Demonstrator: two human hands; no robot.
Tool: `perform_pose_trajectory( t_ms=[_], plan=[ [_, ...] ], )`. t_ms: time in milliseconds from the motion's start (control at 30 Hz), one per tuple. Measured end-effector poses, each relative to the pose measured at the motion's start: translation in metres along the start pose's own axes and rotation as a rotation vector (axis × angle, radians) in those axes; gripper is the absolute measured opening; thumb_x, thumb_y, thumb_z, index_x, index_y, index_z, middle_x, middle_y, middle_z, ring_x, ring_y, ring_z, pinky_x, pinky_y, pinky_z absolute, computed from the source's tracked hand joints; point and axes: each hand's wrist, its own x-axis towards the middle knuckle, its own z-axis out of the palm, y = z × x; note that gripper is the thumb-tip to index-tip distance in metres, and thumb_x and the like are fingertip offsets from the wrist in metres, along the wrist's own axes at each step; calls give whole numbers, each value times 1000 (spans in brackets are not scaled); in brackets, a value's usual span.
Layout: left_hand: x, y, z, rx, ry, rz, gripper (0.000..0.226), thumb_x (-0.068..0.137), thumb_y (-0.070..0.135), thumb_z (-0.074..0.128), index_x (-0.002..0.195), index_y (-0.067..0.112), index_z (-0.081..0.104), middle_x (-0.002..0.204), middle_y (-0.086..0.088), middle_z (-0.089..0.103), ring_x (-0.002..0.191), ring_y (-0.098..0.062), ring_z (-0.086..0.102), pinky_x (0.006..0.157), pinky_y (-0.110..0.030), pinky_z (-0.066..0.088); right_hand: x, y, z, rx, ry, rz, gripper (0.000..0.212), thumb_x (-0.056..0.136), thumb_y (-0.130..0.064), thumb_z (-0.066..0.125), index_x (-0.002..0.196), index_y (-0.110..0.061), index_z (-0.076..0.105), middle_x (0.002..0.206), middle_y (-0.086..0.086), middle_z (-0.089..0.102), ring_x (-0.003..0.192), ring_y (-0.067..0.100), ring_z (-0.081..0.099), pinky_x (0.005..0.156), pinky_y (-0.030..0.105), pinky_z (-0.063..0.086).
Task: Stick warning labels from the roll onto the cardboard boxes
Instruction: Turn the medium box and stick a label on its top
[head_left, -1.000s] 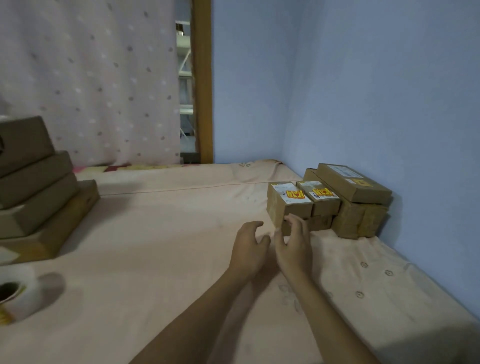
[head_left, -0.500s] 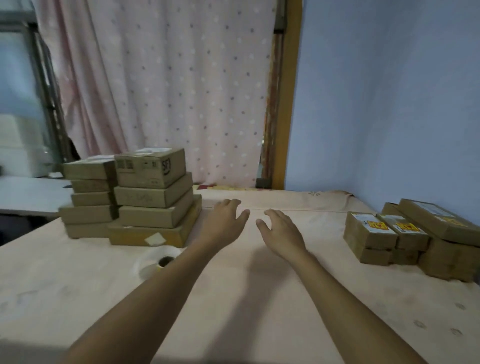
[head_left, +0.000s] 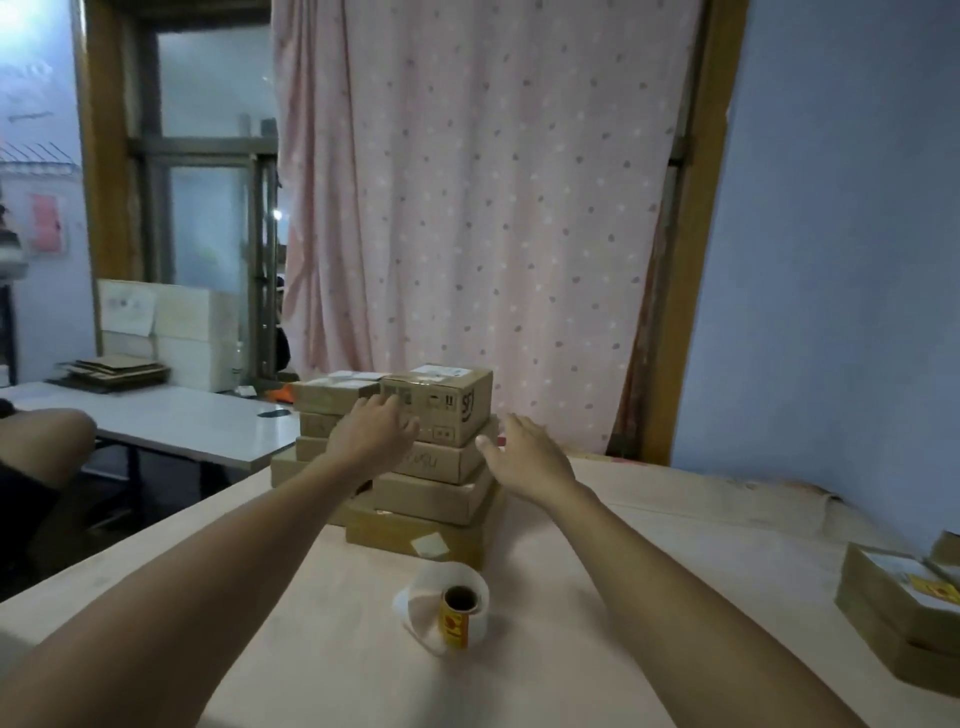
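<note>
One yellow label (head_left: 932, 591) tops the right-hand box (head_left: 878, 613).

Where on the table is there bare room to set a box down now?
Bare cloth lies between the label roll and the labelled boxes at the right edge, crossed by the right forearm, and beyond toward the blue wall. Crowded: the stack of boxes, where left hand and right hand reach, roll close in front.

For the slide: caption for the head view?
Left hand and right hand reach for the stack's top box; label roll on the table, yellow-labelled boxes at right.
</note>
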Motion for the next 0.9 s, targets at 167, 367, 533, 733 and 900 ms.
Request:
perform_pose_trajectory(
  t_ms=[167,367,533,733,900],
  plan=[
    [34,-17,-6,-190,31,-77,51,97,51,41,135,19,52,133,-6,57,114,-24,56,94,-49,53,34,-35,4,123,-29,47,63,102,-53,42,155,-21,32,156,5,43,140,29,44,110,47,41],
    [66,-7,7,-299,30,-122,62,101,44,48,150,9,35,149,-13,43,132,-30,45,104,-45,43,69,-38,30,260,-61,144,68,94,-58,44,152,-26,30,147,6,50,133,32,49,107,52,45],
    [91,-9,17,-365,17,-213,65,101,43,47,151,5,31,152,-19,41,140,-35,35,112,-48,36,92,-27,43,381,-46,216,65,102,-49,47,158,-28,21,154,8,44,136,32,47,101,41,43],
    [104,-12,32,-520,59,-255,62,99,40,51,148,5,36,149,-15,40,136,-32,40,111,-45,38,106,-23,60,445,0,149,64,101,-47,48,159,-38,23,157,3,42,142,27,39,112,43,36],
    [120,-20,37,-561,97,-347,67,100,39,50,153,4,27,155,-18,34,143,-36,32,113,-49,35,115,-20,71,445,9,146,66,98,-51,48,158,-43,22,160,-2,39,144,27,37,117,54,32]
  ],
)
